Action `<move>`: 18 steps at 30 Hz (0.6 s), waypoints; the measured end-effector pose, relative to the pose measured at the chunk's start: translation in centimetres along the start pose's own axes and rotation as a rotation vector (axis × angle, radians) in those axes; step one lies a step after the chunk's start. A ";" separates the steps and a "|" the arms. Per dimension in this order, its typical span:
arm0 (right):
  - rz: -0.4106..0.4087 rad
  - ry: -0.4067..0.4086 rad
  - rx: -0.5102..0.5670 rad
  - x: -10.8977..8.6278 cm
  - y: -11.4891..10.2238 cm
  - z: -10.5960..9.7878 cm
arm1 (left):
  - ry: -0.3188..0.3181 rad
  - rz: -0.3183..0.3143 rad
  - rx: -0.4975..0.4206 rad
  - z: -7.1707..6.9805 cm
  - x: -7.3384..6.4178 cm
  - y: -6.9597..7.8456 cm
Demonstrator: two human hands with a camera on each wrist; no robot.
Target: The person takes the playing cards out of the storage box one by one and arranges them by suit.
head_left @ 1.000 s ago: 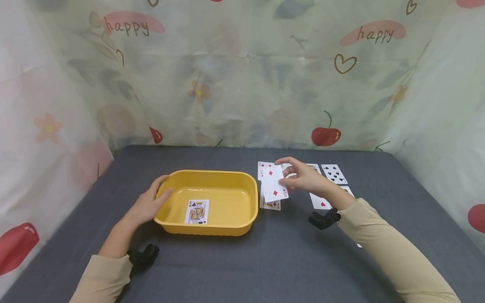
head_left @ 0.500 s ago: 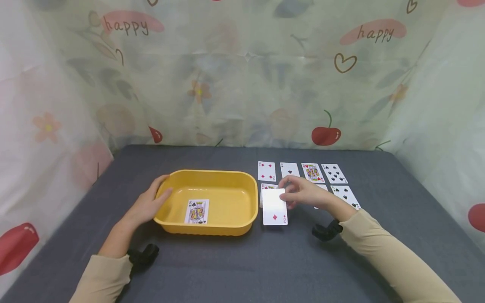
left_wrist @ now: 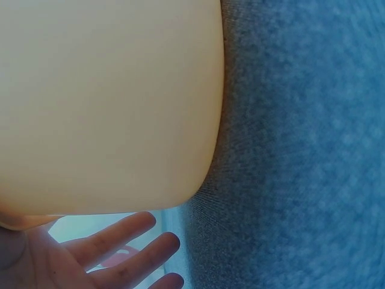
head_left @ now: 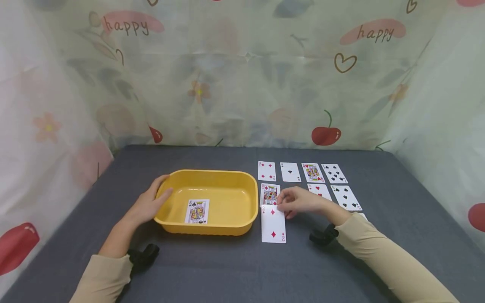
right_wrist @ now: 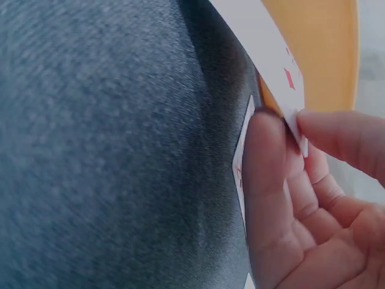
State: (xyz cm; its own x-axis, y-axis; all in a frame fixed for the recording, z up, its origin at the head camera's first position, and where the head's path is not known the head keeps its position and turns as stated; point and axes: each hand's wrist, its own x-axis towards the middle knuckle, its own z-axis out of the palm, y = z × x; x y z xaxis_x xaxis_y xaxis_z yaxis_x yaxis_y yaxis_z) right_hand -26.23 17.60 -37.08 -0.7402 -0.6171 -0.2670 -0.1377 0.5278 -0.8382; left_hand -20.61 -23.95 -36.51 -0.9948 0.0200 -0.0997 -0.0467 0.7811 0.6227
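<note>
My right hand point(head_left: 299, 201) pinches the two of diamonds point(head_left: 273, 227) by its upper right corner, thumb on the face and fingers behind. The card is held low just right of the yellow basin point(head_left: 223, 230), its top edge overlapping a diamonds face card point(head_left: 270, 193). In the right wrist view, the pinched card point(right_wrist: 264, 51) stands off the cloth. My left hand point(head_left: 151, 202) holds the basin's left end, thumb over the rim, fingers spread along the outside. Inside the basin lies a king of clubs point(head_left: 197, 211), face up.
Face-up cards lie in rows at right: a four of diamonds point(head_left: 267, 171), an ace of clubs point(head_left: 290, 172), a king of hearts point(head_left: 313, 172), a hearts card point(head_left: 319, 190) and two spades cards point(head_left: 334, 173). My right sleeve point(head_left: 379, 244) partly covers another. Dark cloth point(head_left: 212, 269) covers the table.
My right hand has brought the two of diamonds down toward the table's front, off the back rows, uncovering the cards there. The left hand and basin have stayed put.
</note>
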 end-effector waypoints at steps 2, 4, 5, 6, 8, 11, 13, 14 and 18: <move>0.007 0.013 -0.025 0.0 0.0 0.2 | -0.002 -0.002 0.001 0.0 0.0 0.0; 0.013 0.028 -0.050 0.0 0.0 0.3 | -0.002 -0.004 -0.001 0.0 0.0 0.0; 0.012 0.034 -0.067 -0.1 -0.1 0.3 | -0.001 -0.004 -0.002 0.0 0.0 0.0; 0.011 0.040 -0.083 -0.1 -0.2 0.4 | -0.001 -0.005 -0.003 0.0 0.0 0.0; 0.010 0.053 -0.117 -0.1 -0.4 0.5 | 0.000 -0.005 -0.004 0.0 0.0 0.0; 0.002 0.075 -0.181 -0.1 -0.5 0.5 | 0.000 -0.005 -0.003 0.0 0.0 0.0; -0.001 0.095 -0.217 -0.1 -0.6 0.4 | 0.001 -0.003 -0.002 0.1 0.0 0.0; -0.004 0.106 -0.235 -0.1 -0.7 0.3 | 0.002 -0.002 -0.001 0.0 0.0 0.0; -0.020 0.146 -0.260 -0.1 -0.8 -0.2 | 0.005 0.003 -0.002 0.0 0.0 0.0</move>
State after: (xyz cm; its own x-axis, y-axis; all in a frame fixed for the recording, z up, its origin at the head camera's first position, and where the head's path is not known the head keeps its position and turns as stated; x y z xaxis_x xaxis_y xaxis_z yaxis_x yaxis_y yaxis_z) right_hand -26.19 17.34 -36.34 -0.8199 -0.5483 -0.1649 -0.3029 0.6598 -0.6877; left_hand -20.61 -23.97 -36.55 -0.9954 0.0192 -0.0935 -0.0436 0.7799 0.6244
